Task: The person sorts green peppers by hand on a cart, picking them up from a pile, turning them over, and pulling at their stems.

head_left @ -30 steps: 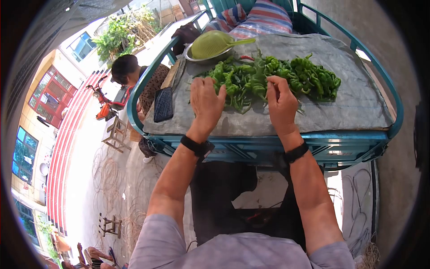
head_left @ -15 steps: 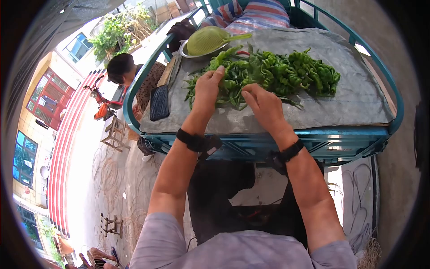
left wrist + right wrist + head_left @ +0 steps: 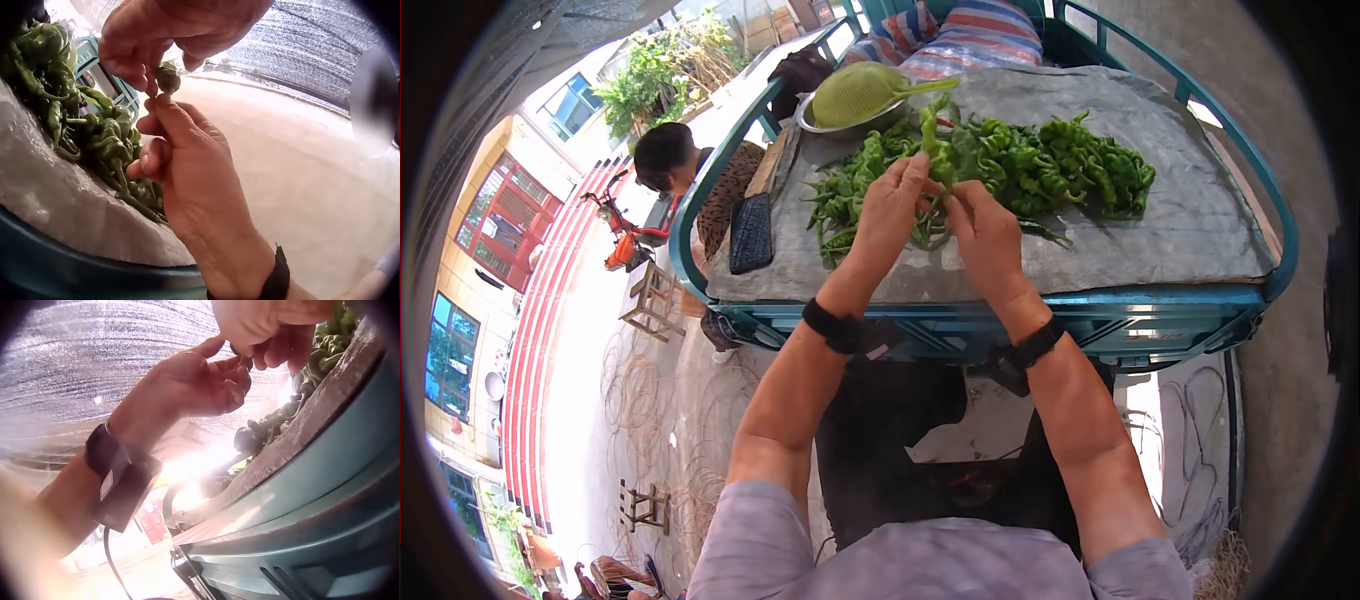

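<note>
Fingers (image 3: 178,122) of the left hand (image 3: 892,208) are narrow, pinching one green pepper (image 3: 168,78), and the right hand (image 3: 992,240) meets them with thumb and forefinger drawn together, apparently pinching its lower end. Both hands hold it up at the near side of a pepper heap (image 3: 1040,165), spread over a grey sheet (image 3: 1100,262) on a blue cart (image 3: 1120,325). Leftward, a green colander (image 3: 855,97) tilts in a metal bowl (image 3: 825,128).

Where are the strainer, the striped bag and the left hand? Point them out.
Strainer (image 3: 850,97): head view, on its rounded mesh body.
Striped bag (image 3: 990,38): head view, on its striped side.
Left hand (image 3: 890,215): head view, on the back of the hand.
</note>
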Available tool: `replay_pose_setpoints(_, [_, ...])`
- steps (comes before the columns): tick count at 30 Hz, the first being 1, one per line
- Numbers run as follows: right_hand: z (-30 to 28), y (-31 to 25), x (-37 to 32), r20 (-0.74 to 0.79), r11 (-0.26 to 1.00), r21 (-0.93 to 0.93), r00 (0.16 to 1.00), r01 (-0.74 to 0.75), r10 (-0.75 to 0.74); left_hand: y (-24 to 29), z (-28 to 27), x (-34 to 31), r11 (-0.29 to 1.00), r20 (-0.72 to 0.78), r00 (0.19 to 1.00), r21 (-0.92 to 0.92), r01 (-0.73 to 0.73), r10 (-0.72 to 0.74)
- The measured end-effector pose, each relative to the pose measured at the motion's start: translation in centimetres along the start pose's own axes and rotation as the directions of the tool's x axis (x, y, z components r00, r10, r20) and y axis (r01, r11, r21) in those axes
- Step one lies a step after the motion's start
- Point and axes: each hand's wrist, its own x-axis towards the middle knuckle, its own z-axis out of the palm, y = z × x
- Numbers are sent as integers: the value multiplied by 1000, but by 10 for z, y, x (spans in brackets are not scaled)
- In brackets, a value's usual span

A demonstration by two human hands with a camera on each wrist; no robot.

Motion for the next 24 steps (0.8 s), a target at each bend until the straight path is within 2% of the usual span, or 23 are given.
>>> replay_pose_setpoints(1, [0, 0, 4, -54, 999, 37, 998, -29, 31, 1, 1, 0, 1000, 16, 1000, -23, -16, 17])
replay_pose_setpoints(2, [-4, 0, 7, -66, 992, 88, 993, -88, 94, -8, 0, 3, 942, -55, 978, 288, -175, 199])
replay_pose_setpoints(3, [-11, -4, 11, -75, 979, 141, 985, -147, 159, -25, -4, 8, 767, -65, 920, 577, -280, 385])
replay_pose_setpoints(4, [-15, -5, 14, -80, 959, 196, 971, -205, 223, -33, -6, 10, 499, -12, 834, 806, -318, 552])
replay_pose_setpoints(5, [-17, -3, 17, -67, 946, 220, 964, -239, 259, -40, -8, 13, 430, 15, 822, 847, -313, 569])
replay_pose_setpoints(7, [-21, 2, 21, -41, 914, 266, 944, -306, 328, -45, -10, 15, 287, 75, 798, 910, -300, 598])
replay_pose_setpoints(8, [-20, 7, 22, -6, 886, 294, 926, -360, 378, -48, -12, 18, 257, 109, 811, 917, -306, 575])
replay_pose_setpoints(10, [-19, 15, 23, 67, 817, 340, 879, -465, 472, -54, -15, 23, 200, 175, 833, 926, -321, 524])
replay_pose_setpoints(13, [-18, 18, 23, 93, 762, 404, 851, -506, 516, -60, -16, 28, 199, 197, 879, 931, -307, 435])
replay_pose_setpoints(16, [-19, 16, 22, -3, 818, 364, 878, -446, 479, -61, -18, 33, 163, 223, 851, 928, -334, 476])
replay_pose_setpoints(19, [-21, 12, 22, -53, 876, 243, 896, -416, 440, -56, -19, 38, 50, 303, 800, 923, -382, 518])
replay_pose_setpoints(22, [-23, 9, 20, -70, 893, 240, 911, -380, 407, -48, -16, 39, -16, 279, 735, 939, -343, 618])
replay_pose_setpoints(24, [-24, 8, 20, -64, 900, 232, 917, -369, 393, -39, -15, 35, -16, 235, 718, 955, -297, 656])
